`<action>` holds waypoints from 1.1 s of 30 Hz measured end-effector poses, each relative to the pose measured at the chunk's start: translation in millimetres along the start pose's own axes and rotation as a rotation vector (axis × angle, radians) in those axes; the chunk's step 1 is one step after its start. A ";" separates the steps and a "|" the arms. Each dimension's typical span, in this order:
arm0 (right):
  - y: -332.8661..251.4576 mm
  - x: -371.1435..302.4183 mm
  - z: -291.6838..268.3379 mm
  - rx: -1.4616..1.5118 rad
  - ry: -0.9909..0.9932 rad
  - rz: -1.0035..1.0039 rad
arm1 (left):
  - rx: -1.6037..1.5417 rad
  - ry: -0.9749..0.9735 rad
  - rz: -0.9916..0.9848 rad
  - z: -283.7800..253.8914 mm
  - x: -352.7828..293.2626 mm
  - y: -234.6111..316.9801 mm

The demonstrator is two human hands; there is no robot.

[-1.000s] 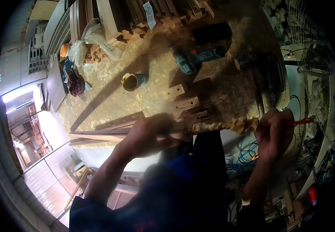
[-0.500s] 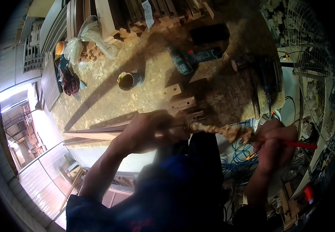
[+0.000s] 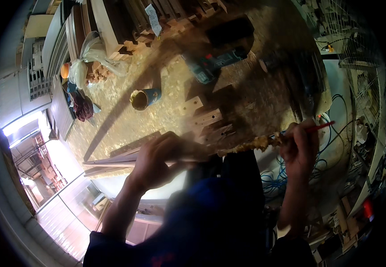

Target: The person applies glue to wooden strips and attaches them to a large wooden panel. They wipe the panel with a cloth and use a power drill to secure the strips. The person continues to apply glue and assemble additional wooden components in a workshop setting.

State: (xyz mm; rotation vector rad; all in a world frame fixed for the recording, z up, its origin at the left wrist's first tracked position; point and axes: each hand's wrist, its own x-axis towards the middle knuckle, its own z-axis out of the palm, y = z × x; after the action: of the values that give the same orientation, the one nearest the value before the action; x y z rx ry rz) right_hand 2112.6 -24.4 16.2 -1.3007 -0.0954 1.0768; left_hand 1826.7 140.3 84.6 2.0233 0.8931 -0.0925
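Note:
My right hand (image 3: 299, 149) is closed around a thin red-handled stick (image 3: 319, 127), seemingly a glue brush. Its working end (image 3: 257, 143) is caked with lumpy yellow-brown paste and points left toward my other hand. At the bench's near edge, my left hand (image 3: 162, 159) has its fingers wrapped on a wooden strip (image 3: 119, 159); blur hides exactly how it grips. Several wooden strips stretch left from that hand. Beyond it lie short wooden pieces with drilled holes (image 3: 207, 117). A blue can (image 3: 145, 99) with a yellow-crusted rim lies tilted toward me or stands on the bench; I cannot tell which.
Across the bench (image 3: 113, 100) lie a green cordless drill (image 3: 206, 66), a dark flat object (image 3: 230, 32) and another dark power tool (image 3: 308, 75). Stacked wooden strips (image 3: 157, 20) and a clear plastic bag (image 3: 97, 55) stand at the back. Blue hoses (image 3: 279, 175) coil below, right.
My right hand has moved up and slightly left with the red-handled glue brush. The left hand stays at the wooden strip, and the whole view has shifted slightly.

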 end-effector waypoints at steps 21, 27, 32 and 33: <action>13.9 53.6 17.5 -0.177 -0.188 -0.016 | 0.161 0.345 0.184 45.7 -11.5 -13.2; -4.4 74.0 -26.4 -0.142 0.181 -0.141 | 0.197 0.340 -0.041 102.5 51.9 -37.8; -25.1 76.5 -52.7 -0.364 0.209 -0.239 | 0.415 0.394 0.045 157.6 128.8 -76.7; -30.2 75.0 -52.0 -0.428 0.186 -0.250 | 0.423 0.416 0.046 166.4 138.0 -80.9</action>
State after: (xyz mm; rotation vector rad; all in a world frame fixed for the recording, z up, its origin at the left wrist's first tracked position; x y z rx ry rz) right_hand 2202.3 -7.4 -13.8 -1.7155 -0.3542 0.7383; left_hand 1921.6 118.3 -124.7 2.5104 1.1570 0.1874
